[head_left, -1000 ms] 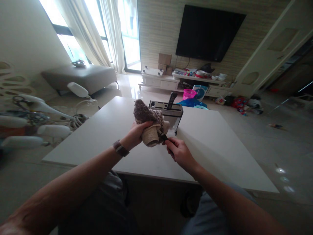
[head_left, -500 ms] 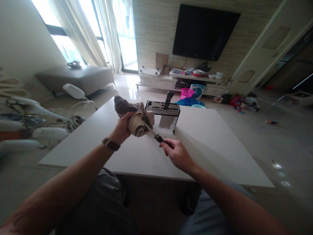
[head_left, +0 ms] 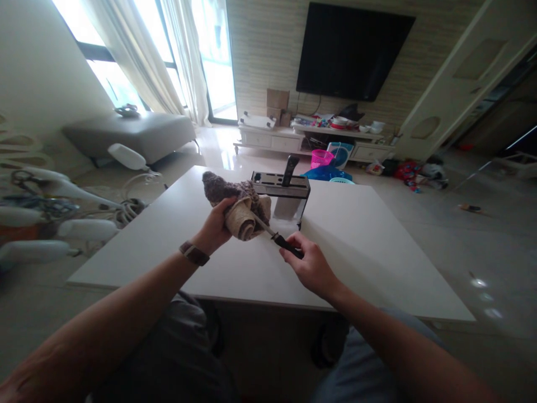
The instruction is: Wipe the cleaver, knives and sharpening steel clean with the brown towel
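My left hand (head_left: 218, 224), with a brown band on its wrist, grips a bunched brown and beige towel (head_left: 241, 219) above the table. The fingers wrap round the towel and are partly hidden by it. In my right hand (head_left: 308, 260) is the black handle of a sharpening steel (head_left: 287, 244). Its thin metal rod slants up to the left into the towel, which hides the tip. Just behind the towel stands a metal knife block (head_left: 289, 201), with one black-handled knife (head_left: 290, 169) upright in its top.
The white table (head_left: 361, 263) spreads under both hands. Beyond it are a blue plastic bag (head_left: 321, 172), a pink basket (head_left: 321, 158) and a low TV cabinet (head_left: 268, 140). White-ended equipment with cables (head_left: 88, 228) stands at the left, near a grey bench (head_left: 134, 131).
Both hands, with the towel and the sharpening steel, have shifted slightly right and closer to me. The rod remains against the towel. The knife block stays in place.
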{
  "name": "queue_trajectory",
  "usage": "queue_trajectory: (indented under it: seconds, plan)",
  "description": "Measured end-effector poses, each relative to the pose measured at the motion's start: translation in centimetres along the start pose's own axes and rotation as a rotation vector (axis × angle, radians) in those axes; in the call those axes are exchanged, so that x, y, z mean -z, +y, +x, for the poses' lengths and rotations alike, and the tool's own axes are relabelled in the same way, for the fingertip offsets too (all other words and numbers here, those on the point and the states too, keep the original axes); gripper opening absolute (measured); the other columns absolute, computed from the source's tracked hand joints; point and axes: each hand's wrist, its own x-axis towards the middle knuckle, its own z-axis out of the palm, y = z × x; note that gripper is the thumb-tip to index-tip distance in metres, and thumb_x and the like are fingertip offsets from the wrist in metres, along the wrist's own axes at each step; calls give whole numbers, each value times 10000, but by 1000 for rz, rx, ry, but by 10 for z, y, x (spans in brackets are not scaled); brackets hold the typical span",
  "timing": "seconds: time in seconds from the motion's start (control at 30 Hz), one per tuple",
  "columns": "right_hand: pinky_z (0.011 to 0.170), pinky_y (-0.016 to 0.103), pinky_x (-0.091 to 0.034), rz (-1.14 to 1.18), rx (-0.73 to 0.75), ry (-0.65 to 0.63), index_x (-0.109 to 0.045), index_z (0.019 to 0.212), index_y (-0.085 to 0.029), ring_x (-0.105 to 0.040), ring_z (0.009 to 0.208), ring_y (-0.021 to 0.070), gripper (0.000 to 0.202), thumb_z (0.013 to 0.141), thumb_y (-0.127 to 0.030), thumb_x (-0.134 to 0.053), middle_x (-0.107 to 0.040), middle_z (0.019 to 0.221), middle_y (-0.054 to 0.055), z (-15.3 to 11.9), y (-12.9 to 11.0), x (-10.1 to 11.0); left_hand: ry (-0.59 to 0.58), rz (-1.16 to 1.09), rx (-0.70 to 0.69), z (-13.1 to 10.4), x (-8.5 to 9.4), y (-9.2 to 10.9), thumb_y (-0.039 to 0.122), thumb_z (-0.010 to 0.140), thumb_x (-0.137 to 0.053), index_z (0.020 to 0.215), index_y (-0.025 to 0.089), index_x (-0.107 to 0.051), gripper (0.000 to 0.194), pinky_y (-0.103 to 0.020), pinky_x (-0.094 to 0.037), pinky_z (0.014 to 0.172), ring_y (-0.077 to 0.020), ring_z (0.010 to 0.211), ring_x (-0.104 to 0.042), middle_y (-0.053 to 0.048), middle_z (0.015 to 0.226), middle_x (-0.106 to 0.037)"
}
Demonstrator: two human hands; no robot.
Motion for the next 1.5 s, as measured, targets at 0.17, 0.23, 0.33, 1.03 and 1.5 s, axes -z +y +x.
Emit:
queue_trajectory:
  seconds: [0.17, 0.23, 0.33, 1.03, 1.5]
  plan:
    - [581, 267, -373, 61, -47, -30, -640, 860, -196, -512, 593, 130, 191, 931, -370, -601, -617, 717, -12, 6, 3, -4, -26, 9, 114, -13, -9, -15, 222, 816, -704, 919, 130, -759, 149, -328, -649, 753, -218, 750, -746, -94, 892, -796]
    - [558, 261, -360, 77, -52, -51, -630, 833, -194, -486, 552, 116, 226, 950, -378, -572, -598, 693, -19, 7, 5, -6, -71, 21, 180, -19, -14, -23, 238, 819, -709, 929, 115, -762, 174, -333, -648, 765, -230, 773, -753, -117, 915, -798]
    - [541, 257, -338, 78, -63, -90, -587, 766, -198, -472, 517, 105, 299, 987, -385, -512, -562, 636, -29, 7, 8, -10, -121, 31, 249, -27, -21, -34, 236, 799, -740, 915, 109, -759, 174, -323, -646, 733, -223, 732, -747, -119, 878, -793]
    - [637, 277, -329, -201, 71, -162, -636, 854, -189, -539, 676, 152, 136, 935, -293, -599, -639, 742, 15, -5, 5, -5, 0, -67, -73, 2, 0, 10, 222, 831, -649, 1025, 114, -725, 235, -371, -646, 827, -230, 809, -750, -96, 936, -790]
    - [657, 294, -371, -242, 65, -146, -660, 935, -181, -584, 698, 190, 158, 951, -299, -556, -689, 792, 62, -4, 7, -8, -14, -120, 164, -22, -24, -31, 239, 857, -661, 935, 113, -730, 164, -310, -639, 706, -198, 688, -731, -85, 840, -782]
